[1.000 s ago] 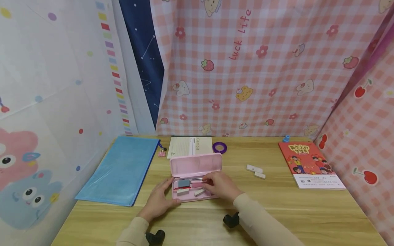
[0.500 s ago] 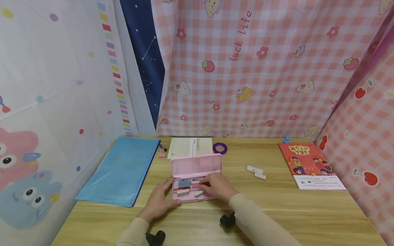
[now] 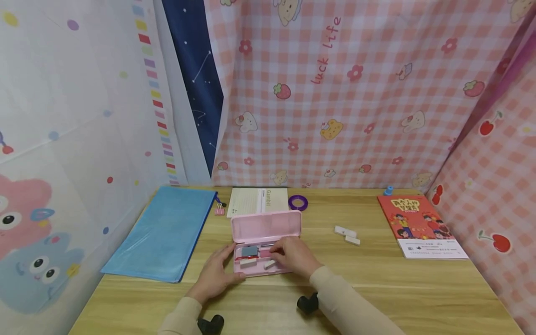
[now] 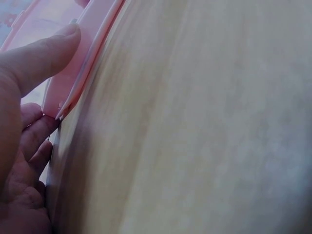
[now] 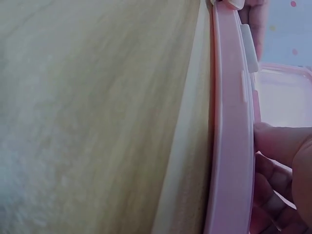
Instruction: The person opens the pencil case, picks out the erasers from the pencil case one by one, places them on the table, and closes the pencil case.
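Observation:
A pink pencil case (image 3: pixel 265 226) stands with its lid up. My left hand (image 3: pixel 214 274) holds its left end, thumb (image 4: pixel 58 46) along the front corner and fingers against the end wall. My right hand (image 3: pixel 295 256) reaches into the right half, thumb and fingers curled round a small pink item (image 3: pixel 265 253), mostly hidden. Inside the case lie a grey block (image 3: pixel 250 251), a red item (image 3: pixel 247 257) and two white erasers, one at the left (image 3: pixel 248 263) and one tilted (image 3: pixel 270 264) near the right fingers.
Two white blocks (image 3: pixel 345 231) lie to the right. Behind the case are a notebook (image 3: pixel 247 202), purple tape roll (image 3: pixel 298 202) and pink binder clip (image 3: pixel 219 210). A blue folder (image 3: pixel 163 232) lies left; a red book (image 3: pixel 412 214) and small blue item (image 3: pixel 388 190) lie right.
My right hand has shifted slightly left inside the pencil case, over the pink item. My left hand stays at the case's left end.

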Demonstrator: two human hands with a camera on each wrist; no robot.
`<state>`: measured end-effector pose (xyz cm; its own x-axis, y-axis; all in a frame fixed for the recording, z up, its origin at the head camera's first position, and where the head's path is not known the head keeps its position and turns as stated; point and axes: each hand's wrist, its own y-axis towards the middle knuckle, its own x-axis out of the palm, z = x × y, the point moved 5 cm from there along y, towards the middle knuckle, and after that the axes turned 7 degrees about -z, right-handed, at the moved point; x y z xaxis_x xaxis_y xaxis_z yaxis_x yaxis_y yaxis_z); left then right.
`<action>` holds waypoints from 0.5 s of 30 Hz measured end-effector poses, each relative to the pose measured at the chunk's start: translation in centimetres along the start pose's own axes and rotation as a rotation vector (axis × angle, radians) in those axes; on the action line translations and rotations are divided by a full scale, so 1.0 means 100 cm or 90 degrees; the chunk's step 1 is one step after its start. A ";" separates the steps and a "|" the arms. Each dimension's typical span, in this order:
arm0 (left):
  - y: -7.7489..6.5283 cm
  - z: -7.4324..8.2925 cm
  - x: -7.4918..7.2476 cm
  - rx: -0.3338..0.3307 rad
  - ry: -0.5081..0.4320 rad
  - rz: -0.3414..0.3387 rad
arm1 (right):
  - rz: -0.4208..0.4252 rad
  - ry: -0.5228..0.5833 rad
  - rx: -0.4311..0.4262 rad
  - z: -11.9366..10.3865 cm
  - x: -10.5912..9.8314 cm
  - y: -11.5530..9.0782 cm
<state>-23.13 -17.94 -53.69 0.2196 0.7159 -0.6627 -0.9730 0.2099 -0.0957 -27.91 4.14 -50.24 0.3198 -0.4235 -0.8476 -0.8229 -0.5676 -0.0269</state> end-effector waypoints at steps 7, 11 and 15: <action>0.000 -0.001 0.001 0.002 -0.008 -0.001 | -0.005 0.019 0.008 0.003 0.002 0.001; 0.000 -0.001 0.001 0.007 -0.009 0.002 | -0.012 0.007 0.001 0.003 0.002 0.001; 0.000 0.000 0.001 0.013 -0.009 0.005 | -0.005 0.001 -0.004 0.002 -0.001 -0.002</action>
<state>-23.11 -17.92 -53.77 0.2125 0.7276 -0.6523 -0.9732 0.2173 -0.0748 -27.85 4.42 -50.27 0.3267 -0.4201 -0.8466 -0.8175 -0.5751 -0.0301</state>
